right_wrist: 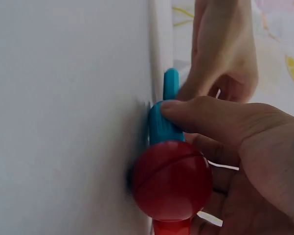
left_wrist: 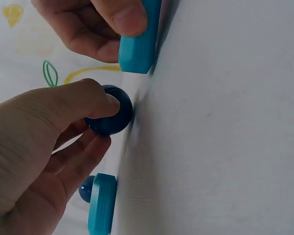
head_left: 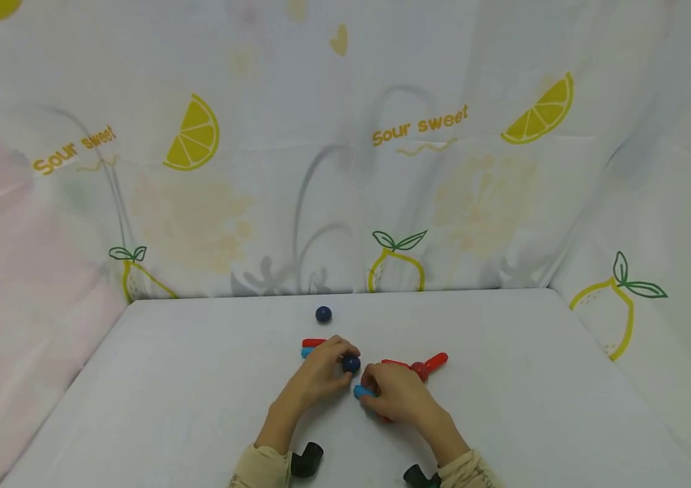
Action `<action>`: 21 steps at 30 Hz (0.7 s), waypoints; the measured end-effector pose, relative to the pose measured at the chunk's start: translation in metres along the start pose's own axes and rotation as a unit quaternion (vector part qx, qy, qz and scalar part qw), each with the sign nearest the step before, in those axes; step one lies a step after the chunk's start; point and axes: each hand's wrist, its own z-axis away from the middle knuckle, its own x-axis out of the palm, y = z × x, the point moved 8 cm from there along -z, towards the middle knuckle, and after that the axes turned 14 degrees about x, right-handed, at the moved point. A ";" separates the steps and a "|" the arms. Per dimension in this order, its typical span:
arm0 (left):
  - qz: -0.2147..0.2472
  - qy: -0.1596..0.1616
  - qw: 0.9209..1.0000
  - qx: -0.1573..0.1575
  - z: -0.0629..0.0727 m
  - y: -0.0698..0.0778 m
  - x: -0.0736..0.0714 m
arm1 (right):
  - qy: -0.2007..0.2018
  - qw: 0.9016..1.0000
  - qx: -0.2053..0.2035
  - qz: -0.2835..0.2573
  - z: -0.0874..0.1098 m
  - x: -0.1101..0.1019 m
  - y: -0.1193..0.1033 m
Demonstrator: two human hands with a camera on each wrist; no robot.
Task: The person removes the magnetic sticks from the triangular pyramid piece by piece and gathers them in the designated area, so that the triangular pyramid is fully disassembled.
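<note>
My left hand (head_left: 325,371) pinches a dark blue ball (left_wrist: 115,112) between thumb and fingers, close over the white table. To its right, my right hand (head_left: 403,394) holds a light blue stick (right_wrist: 164,122), thumb on top; the stick's end points toward the blue ball. A red ball (right_wrist: 171,181) sits at the stick's near end, with a red stick (right_wrist: 171,226) beyond it. In the head view the right hand mostly hides these red parts. Behind the right hand lies another red ball (head_left: 420,371) with red sticks (head_left: 437,360) on both sides.
A red stick (head_left: 313,343) and a light blue stick (left_wrist: 102,203) lie side by side behind the left hand. Farther back on the white table (head_left: 199,393) rests a second dark blue ball (head_left: 323,314). A lemon-printed curtain (head_left: 296,169) hangs behind the table.
</note>
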 end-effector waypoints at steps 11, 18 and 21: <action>-0.134 0.035 0.989 -0.058 -0.039 -0.027 -0.024 | -0.009 1.000 -0.019 -0.013 0.002 -0.010 0.003; -0.160 0.013 0.985 -0.061 -0.060 -0.048 -0.030 | -0.082 0.996 -0.033 0.011 0.011 -0.014 0.009; -0.157 -0.002 0.987 -0.047 -0.066 -0.053 -0.027 | -0.111 0.993 -0.032 0.031 0.013 -0.013 0.010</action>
